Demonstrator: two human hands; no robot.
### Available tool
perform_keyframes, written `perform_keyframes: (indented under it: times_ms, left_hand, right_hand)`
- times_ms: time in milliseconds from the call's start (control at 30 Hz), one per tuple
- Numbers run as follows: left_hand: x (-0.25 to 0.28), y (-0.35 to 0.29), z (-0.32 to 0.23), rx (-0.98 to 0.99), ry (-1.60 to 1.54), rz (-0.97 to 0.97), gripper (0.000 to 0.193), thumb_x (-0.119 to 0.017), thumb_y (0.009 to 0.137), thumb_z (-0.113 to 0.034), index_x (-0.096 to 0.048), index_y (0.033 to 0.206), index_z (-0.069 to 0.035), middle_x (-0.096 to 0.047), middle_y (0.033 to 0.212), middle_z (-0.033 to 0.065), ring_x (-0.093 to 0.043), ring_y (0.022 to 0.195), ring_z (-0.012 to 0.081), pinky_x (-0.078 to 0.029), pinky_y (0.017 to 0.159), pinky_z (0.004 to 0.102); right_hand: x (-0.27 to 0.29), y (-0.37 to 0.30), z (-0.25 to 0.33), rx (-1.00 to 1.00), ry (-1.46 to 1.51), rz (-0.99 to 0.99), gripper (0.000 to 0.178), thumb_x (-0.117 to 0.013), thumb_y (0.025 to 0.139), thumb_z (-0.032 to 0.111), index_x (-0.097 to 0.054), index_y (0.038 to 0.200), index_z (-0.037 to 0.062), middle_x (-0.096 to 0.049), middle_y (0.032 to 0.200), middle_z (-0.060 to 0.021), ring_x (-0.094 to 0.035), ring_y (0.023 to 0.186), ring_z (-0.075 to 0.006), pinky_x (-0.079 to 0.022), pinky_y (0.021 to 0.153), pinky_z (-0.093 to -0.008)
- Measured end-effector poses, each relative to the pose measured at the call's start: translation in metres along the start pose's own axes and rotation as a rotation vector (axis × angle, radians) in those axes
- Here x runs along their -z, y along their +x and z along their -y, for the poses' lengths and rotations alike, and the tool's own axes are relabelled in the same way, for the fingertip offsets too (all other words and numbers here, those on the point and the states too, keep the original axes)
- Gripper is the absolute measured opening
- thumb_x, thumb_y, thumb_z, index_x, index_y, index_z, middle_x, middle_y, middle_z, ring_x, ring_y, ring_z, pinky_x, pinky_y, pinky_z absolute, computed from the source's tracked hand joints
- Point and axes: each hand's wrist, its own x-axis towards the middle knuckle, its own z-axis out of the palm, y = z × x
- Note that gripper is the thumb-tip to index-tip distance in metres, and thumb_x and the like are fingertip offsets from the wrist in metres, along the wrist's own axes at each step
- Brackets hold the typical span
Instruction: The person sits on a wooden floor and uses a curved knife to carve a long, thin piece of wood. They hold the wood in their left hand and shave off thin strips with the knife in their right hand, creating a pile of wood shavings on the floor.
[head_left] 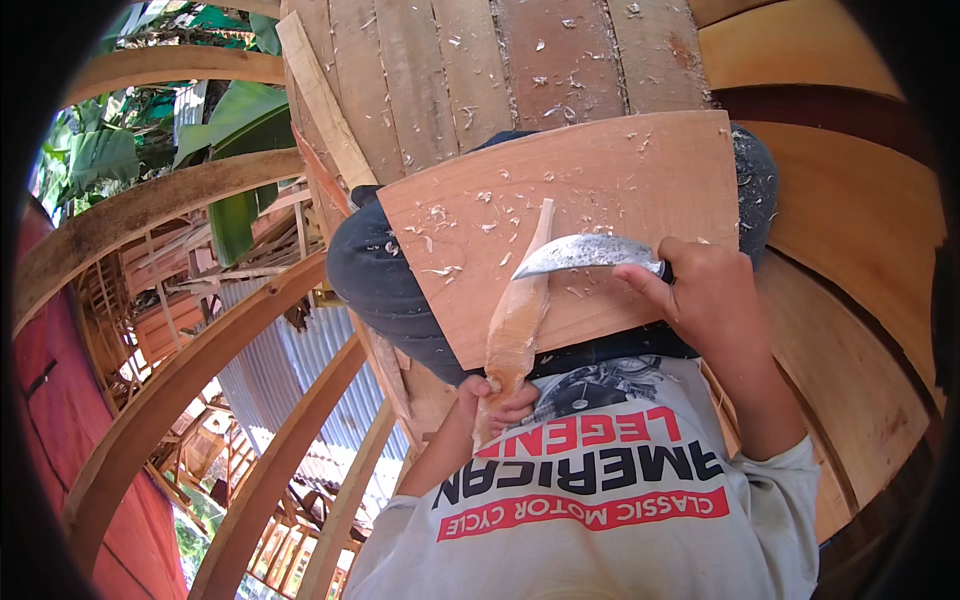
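Observation:
A partly carved piece of wood slants across a flat wooden board lying over my lap. It has a broad lower end and a narrow tip pointing away from me. My left hand is closed around its broad end, close to my shirt. In my right hand is a curved-blade knife, its dark handle mostly hidden in the fist. My right thumb stretches along the near side of the blade. The blade points left and lies across the wood's upper part, its tip at the wood's left edge. Pale shavings are scattered on the board.
Beyond my knees, plank flooring carries more shavings, with a loose wooden strip along its left side. Curved wooden ribs stand with open gaps at the left; corrugated metal sheets show through. Curved planking rises at the right.

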Motion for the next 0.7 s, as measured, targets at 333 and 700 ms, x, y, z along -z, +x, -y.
perform_keyframes:
  times_ms: [333, 700]
  left_hand:
    - [0.007, 0.003, -0.007, 0.040, 0.043, 0.052, 0.041, -0.069, 0.070, -0.037, -0.044, 0.075, -0.005, -0.046, 0.061, 0.0025, -0.044, 0.049, 0.0096, -0.038, 0.044, 0.0218]
    - [0.000, 0.004, 0.005, -0.012, 0.017, 0.046, 0.041, -0.068, 0.071, -0.034, -0.041, 0.075, -0.004, -0.045, 0.060, 0.0053, -0.046, 0.047, 0.0102, -0.042, 0.044, 0.0220]
  right_hand:
    - [-0.013, 0.020, 0.010, 0.085, -0.069, 0.168, 0.060, -0.063, 0.076, 0.064, -0.071, 0.074, 0.0049, -0.062, 0.060, -0.0149, -0.064, 0.058, -0.0312, -0.049, 0.053, -0.0394]
    - [0.020, 0.057, -0.042, -0.198, -0.164, -0.239, 0.071, -0.052, 0.082, 0.070, -0.071, 0.069, 0.0030, -0.061, 0.058, -0.0185, -0.065, 0.056, -0.0332, -0.052, 0.053, -0.0405]
